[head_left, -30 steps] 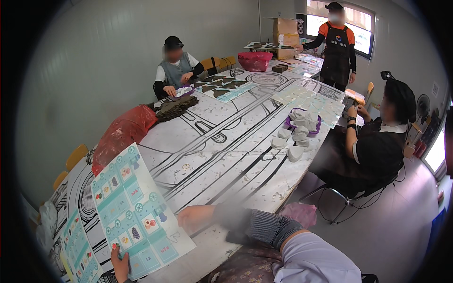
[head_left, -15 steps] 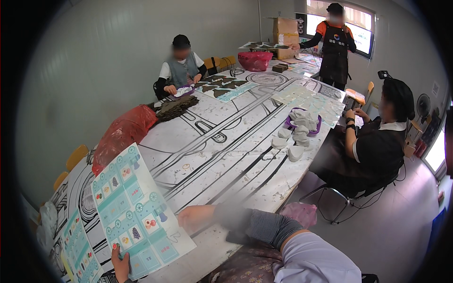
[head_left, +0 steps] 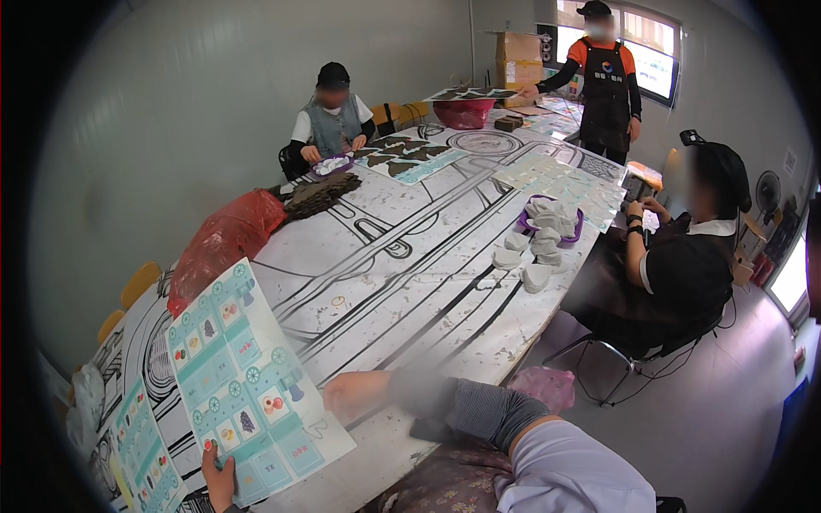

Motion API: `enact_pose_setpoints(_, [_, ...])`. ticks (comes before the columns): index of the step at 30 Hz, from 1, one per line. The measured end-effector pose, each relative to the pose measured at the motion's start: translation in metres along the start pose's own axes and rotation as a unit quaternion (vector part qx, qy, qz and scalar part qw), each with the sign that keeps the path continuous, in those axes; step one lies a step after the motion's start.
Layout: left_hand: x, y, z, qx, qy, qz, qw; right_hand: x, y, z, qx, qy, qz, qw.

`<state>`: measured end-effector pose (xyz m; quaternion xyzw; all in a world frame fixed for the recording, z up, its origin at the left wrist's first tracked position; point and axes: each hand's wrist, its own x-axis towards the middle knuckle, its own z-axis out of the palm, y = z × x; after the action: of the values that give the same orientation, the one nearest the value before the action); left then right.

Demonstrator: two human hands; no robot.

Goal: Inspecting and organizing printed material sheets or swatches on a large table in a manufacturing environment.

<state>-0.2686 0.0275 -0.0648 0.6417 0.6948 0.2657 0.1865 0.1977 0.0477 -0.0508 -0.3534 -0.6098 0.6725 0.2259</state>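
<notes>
l hand (head_left: 219,477) grips printed sheet (head_left: 256,383) (r hand (head_left: 349,393) nr opp. edge)

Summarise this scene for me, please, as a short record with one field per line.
left hand: grips a printed sheet on its lower left edge
right hand: by the sheet's right edge; grip unclear
left of sheet: second printed sheet
beyond sheet: red plastic bag
table: white, black-lined
purple tray: grey pieces inside, others alongside
other people: three

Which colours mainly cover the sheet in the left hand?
The sheet is mainly teal and white, best in the head view.
</notes>
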Motion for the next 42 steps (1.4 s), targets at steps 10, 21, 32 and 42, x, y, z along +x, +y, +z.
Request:
enact_pose_setpoints(10, [0.002, -0.006, 0.001, 0.003, 0.001, 0.019, 1.0, -0.001, -0.002, 0.0, 0.007, 0.002, 0.009, 1.0])
enact_pose_setpoints(21, [0.003, -0.008, 0.002, -0.02, 0.002, 0.025, 0.999, 0.001, 0.003, -0.002, 0.029, -0.012, -0.001, 0.999])
enact_pose_setpoints(32, [0.004, -0.01, 0.003, -0.02, -0.003, 0.028, 0.999, -0.005, -0.005, 0.0, -0.003, 0.003, 0.004, 1.0])
enact_pose_setpoints(42, [0.001, -0.012, 0.002, 0.013, 0.015, 0.042, 0.999, -0.01, -0.013, 0.003, -0.007, 0.009, 0.014, 1.0])
